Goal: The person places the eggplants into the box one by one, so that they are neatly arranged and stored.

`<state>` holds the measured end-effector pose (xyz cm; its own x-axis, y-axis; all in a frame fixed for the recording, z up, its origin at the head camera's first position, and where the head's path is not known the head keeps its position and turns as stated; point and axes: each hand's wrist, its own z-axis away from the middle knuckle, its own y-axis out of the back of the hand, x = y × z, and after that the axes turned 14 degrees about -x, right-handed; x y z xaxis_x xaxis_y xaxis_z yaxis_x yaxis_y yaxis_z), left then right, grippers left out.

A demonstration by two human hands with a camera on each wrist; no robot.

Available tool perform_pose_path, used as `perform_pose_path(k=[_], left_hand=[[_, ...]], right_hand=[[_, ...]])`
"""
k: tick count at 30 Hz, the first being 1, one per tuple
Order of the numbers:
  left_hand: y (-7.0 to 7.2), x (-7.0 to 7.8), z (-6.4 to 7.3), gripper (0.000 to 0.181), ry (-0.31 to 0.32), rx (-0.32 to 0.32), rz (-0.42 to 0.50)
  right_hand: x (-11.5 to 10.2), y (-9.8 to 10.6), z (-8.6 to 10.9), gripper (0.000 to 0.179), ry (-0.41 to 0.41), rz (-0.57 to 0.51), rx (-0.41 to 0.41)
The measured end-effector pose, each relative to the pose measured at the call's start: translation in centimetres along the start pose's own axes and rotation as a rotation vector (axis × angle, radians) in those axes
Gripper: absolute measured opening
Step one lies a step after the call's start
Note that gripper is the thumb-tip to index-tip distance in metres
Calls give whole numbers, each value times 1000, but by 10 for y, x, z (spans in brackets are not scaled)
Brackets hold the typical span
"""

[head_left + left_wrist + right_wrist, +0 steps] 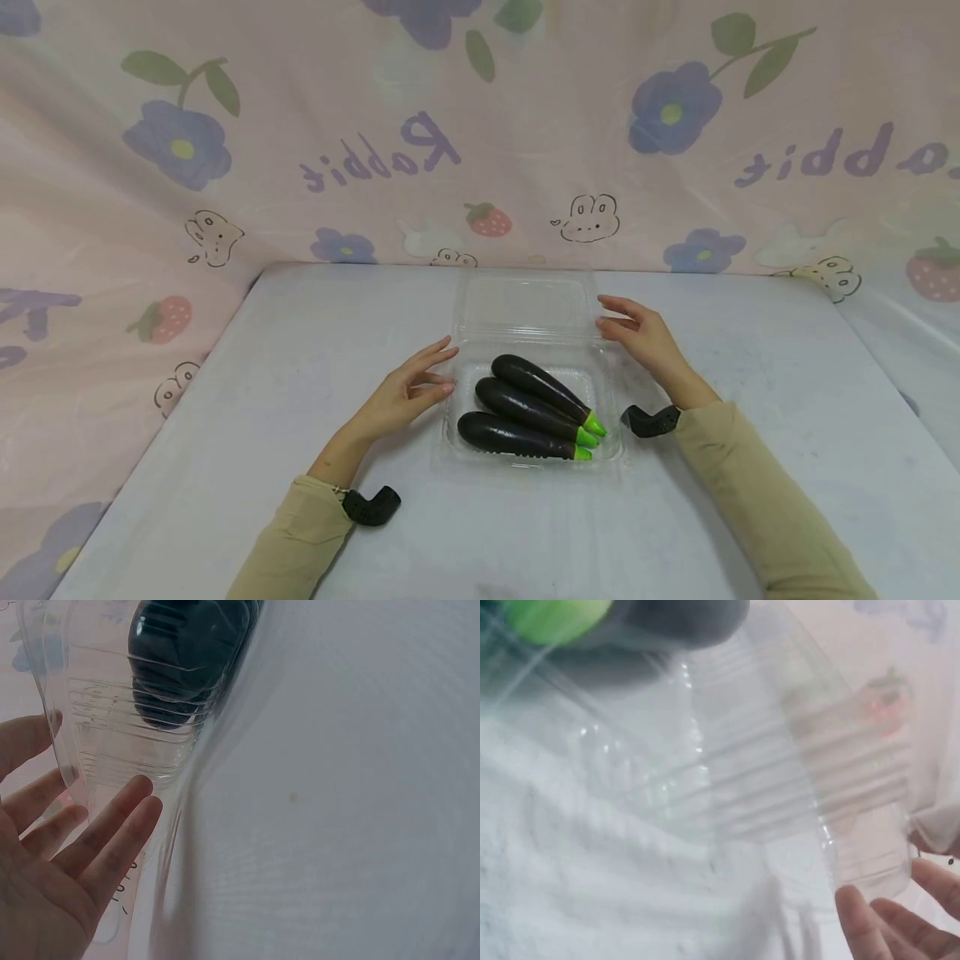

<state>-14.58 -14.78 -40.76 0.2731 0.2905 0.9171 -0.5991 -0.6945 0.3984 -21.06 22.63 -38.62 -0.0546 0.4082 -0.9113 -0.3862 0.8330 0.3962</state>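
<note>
Three eggplants lay in the clear box. Beside it, the left hand was loose, holding nothing. I couldn't tell if the right hand, at the open lid, pinched it.

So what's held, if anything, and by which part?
The left hand grips nothing; whether the right hand pinches the lid by its edge is unclear.

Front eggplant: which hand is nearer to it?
Left: the left hand is beside the tray, near the front eggplant; the right hand is farther, beside the lid.
</note>
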Motion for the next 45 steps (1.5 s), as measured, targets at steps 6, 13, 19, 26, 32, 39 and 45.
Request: perform_pose_path(k=[6,13,19,26,32,39,45], left_hand=[[0,1,-1,54,0,-3,4],[-1,0,-2,54,2,-2,18],[-1,0,-2,54,0,-1,14],[0,1,-1,54,1,0,9],[0,2,-2,55,3,0,9],[-1,2,-1,55,13,3,13],[-1,1,-2,55,16,8,11]], right_hand=[[6,0,-7,57,16,-130,-35],[10,2,-10,64,-32,-302,-123],[12,3,-10,66,-49,-366,-132],[8,3,-10,71,-8,-405,-98],[6,2,-9,73,42,-389,-40],[9,0,-7,74,140,-374,-11],[9,0,-6,73,221,-425,-19]])
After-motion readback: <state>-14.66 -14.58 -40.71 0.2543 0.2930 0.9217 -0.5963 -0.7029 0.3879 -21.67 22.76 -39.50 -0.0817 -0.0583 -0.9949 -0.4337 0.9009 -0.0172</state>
